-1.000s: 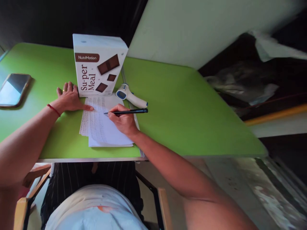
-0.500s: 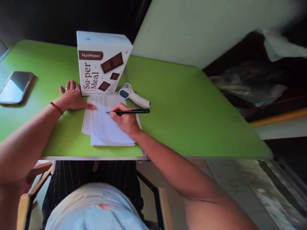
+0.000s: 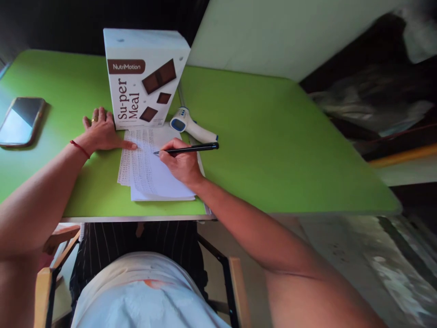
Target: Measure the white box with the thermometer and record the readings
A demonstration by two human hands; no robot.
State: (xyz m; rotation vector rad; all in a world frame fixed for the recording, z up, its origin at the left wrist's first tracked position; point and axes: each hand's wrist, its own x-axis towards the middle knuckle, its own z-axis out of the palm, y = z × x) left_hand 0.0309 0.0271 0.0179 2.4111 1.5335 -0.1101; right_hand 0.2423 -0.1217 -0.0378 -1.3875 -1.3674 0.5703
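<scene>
1. Right hand (image 3: pixel 182 161), near the centre of the frame: fingers closed around a black pen (image 3: pixel 201 147) in a writing grip; the pen slants slightly, its tip pointing left at the paper; whether the tip touches the sheet cannot be told.
2. Sheets of paper (image 3: pixel 164 189), left of centre: a small overlapping stack, lying flat near the front edge of the counter (image 3: pixel 280 146); the left part of the top sheet carries dense columns of small handwritten marks, the right part is plain; another marked sheet (image 3: pixel 123 171) juts out at the left of the stack.
3. Left hand (image 3: pixel 103 135), left of the sheets: palm down, fingers extended, thumb resting across the written columns; a ring (image 3: pixel 94 120) encircles one finger, and a red cord (image 3: pixel 80 149) circles the wrist.
4. White box (image 3: pixel 133 100), upper left of centre: standing upright just behind the sheets, lettered "NutriMotion" and "Su-per Meal"; the left fingertips lie just beside its lower left edge.
5. White-and-blue handheld thermometer (image 3: pixel 200 131), right of the box: lying on the counter, its handle angled toward the lower right.
6. Phone (image 3: pixel 20 122), far left of the frame: flat, screen upward; well apart from the sheets.
</scene>
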